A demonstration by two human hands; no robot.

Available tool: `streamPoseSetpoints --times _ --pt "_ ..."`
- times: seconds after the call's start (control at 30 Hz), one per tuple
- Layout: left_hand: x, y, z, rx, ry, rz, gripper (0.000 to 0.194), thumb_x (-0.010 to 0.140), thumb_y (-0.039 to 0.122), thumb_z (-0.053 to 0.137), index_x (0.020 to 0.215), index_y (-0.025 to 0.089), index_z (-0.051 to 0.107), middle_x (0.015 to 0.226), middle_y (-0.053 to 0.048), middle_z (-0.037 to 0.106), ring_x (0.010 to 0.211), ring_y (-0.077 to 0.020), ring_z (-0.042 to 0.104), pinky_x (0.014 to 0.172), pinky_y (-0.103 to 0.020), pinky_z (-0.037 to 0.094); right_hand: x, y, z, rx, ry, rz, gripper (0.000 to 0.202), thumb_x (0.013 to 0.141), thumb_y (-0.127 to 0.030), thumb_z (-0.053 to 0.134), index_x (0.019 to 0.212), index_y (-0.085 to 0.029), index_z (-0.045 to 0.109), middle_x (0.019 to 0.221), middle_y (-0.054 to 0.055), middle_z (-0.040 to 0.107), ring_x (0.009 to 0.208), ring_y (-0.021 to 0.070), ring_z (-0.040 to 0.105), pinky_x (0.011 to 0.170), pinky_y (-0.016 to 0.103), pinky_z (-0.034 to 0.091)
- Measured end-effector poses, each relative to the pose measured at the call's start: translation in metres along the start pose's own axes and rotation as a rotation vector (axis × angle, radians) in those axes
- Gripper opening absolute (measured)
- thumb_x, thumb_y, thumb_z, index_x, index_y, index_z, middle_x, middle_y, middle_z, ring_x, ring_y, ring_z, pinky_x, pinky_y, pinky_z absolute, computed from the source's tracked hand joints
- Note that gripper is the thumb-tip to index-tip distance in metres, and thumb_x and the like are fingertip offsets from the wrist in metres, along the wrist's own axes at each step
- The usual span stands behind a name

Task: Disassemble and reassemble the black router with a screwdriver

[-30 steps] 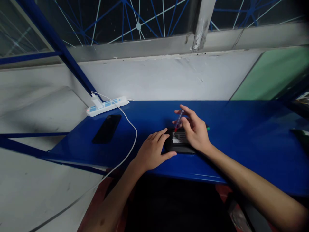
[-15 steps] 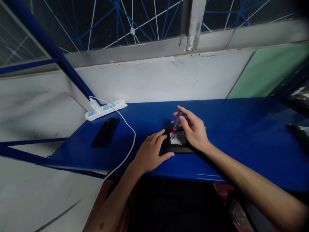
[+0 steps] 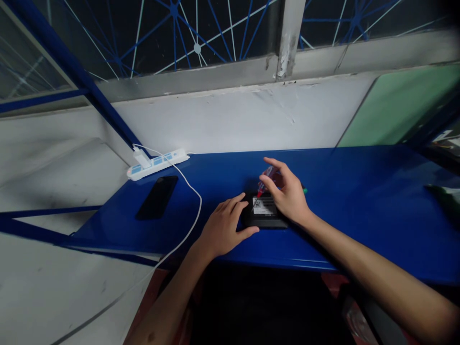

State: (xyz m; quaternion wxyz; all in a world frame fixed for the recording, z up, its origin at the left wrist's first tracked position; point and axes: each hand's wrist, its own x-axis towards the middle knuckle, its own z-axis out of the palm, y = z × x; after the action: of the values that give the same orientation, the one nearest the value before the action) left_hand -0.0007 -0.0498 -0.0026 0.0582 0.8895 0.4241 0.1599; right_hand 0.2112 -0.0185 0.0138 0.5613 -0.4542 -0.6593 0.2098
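A black flat device (image 3: 268, 223) with a white printed label lies on the blue table. My left hand (image 3: 223, 227) rests on its left side, fingers spread, thumb along the near edge. Over the device's right part, my right hand (image 3: 289, 191) has its fingers around a clear screwdriver (image 3: 265, 181) with a red collar. The driver stands tilted, its thin shaft pointing down to the left part of the device, beside the label. Exactly where the tip meets the device is too small to tell. A small green-ended item (image 3: 305, 190) shows just behind my right hand.
On the left of the blue table (image 3: 359, 201) lie a black phone (image 3: 157, 197) and a white power strip (image 3: 158, 164). A white cable (image 3: 194, 191) runs from its plug toward the front left. A dark green item (image 3: 445, 199) is at far right.
The fingers of my right hand have shifted on the screwdriver handle, the thumb moving slightly left and the other fingers curling. My left hand and the device have stayed in place.
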Motion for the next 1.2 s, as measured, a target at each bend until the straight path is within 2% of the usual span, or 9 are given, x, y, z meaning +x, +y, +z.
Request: streamPoseSetpoints --times 0.13,0.3,0.57,0.67,0.83,0.93,1.0,1.1,1.2 --pt "-0.0006 -0.0008 0.0014 0.0 0.008 0.001 0.056 0.092 0.057 0.06 0.132 0.02 0.048 0.151 -0.014 0.047 0.137 -0.0316 0.049 0.111 -0.051 0.043 0.0 -0.0022 -0.0013 -0.021 0.014 0.008 0.036 0.091 -0.042 0.063 0.123 -0.025 0.06 0.106 0.007 0.068 0.079 0.0173 0.066 0.077 0.038 0.057" --pt "-0.0009 -0.0005 0.0009 -0.008 0.006 0.001 0.057 0.093 0.058 0.059 0.133 0.019 0.047 0.151 -0.015 0.046 0.137 -0.0319 0.048 0.111 -0.052 0.042 -0.0012 -0.006 -0.0005 0.086 -0.041 0.034 0.037 0.098 -0.041 0.049 0.132 -0.027 0.055 0.118 0.007 0.065 0.082 0.0161 0.068 0.073 0.036 0.059" --pt "-0.0011 -0.0007 0.0006 -0.005 0.007 0.001 0.056 0.092 0.057 0.061 0.132 0.02 0.047 0.151 -0.014 0.046 0.138 -0.0312 0.047 0.112 -0.051 0.042 -0.002 -0.0054 -0.0011 0.092 -0.071 0.038 0.042 0.101 -0.038 0.043 0.141 -0.029 0.05 0.128 0.007 0.065 0.083 0.0168 0.071 0.077 0.039 0.06" --pt "-0.0015 -0.0018 0.0017 -0.013 0.013 -0.002 0.058 0.091 0.057 0.062 0.133 0.02 0.047 0.152 -0.014 0.046 0.138 -0.0307 0.047 0.113 -0.051 0.041 -0.0011 -0.004 -0.002 0.074 -0.068 0.032 0.04 0.101 -0.037 0.042 0.14 -0.029 0.051 0.123 0.007 0.067 0.086 0.0175 0.07 0.08 0.04 0.06" --pt "-0.0012 -0.0015 0.0016 -0.014 0.008 -0.005 0.057 0.091 0.056 0.062 0.133 0.02 0.047 0.152 -0.014 0.046 0.137 -0.0308 0.048 0.113 -0.051 0.041 0.0005 -0.003 -0.0028 -0.032 0.015 0.002 0.036 0.095 -0.041 0.058 0.127 -0.025 0.059 0.108 0.007 0.067 0.082 0.0182 0.066 0.078 0.04 0.058" --pt "-0.0011 -0.0009 0.0008 -0.011 0.007 -0.007 0.058 0.092 0.056 0.062 0.134 0.02 0.046 0.152 -0.014 0.046 0.137 -0.0315 0.048 0.112 -0.052 0.042 0.0 -0.0037 -0.0033 -0.025 0.007 0.006 0.032 0.094 -0.042 0.059 0.12 -0.025 0.062 0.105 0.007 0.068 0.079 0.0174 0.065 0.077 0.039 0.057" --pt "-0.0011 -0.0005 0.0004 -0.018 0.004 -0.011 0.058 0.092 0.057 0.061 0.134 0.02 0.046 0.152 -0.014 0.046 0.137 -0.0316 0.048 0.112 -0.052 0.042 -0.0009 -0.0039 -0.0032 0.01 -0.019 0.02 0.033 0.098 -0.042 0.052 0.125 -0.026 0.061 0.108 0.006 0.067 0.078 0.0164 0.066 0.075 0.038 0.058" --pt "-0.0009 -0.0001 0.0 -0.025 -0.001 -0.013 0.058 0.091 0.057 0.061 0.134 0.021 0.047 0.151 -0.014 0.046 0.138 -0.0314 0.047 0.113 -0.052 0.041 -0.0025 -0.0028 -0.0018 0.104 -0.078 0.038 0.041 0.101 -0.039 0.042 0.14 -0.029 0.05 0.117 0.006 0.066 0.077 0.0146 0.068 0.074 0.036 0.059" --pt "-0.0008 0.0 -0.0002 -0.025 -0.004 -0.012 0.058 0.091 0.057 0.062 0.133 0.019 0.048 0.151 -0.014 0.046 0.138 -0.0312 0.047 0.113 -0.051 0.041 -0.0029 -0.0006 -0.0001 0.098 -0.077 0.054 0.049 0.099 -0.039 0.049 0.146 -0.028 0.042 0.111 0.006 0.066 0.072 0.0144 0.068 0.07 0.035 0.06"
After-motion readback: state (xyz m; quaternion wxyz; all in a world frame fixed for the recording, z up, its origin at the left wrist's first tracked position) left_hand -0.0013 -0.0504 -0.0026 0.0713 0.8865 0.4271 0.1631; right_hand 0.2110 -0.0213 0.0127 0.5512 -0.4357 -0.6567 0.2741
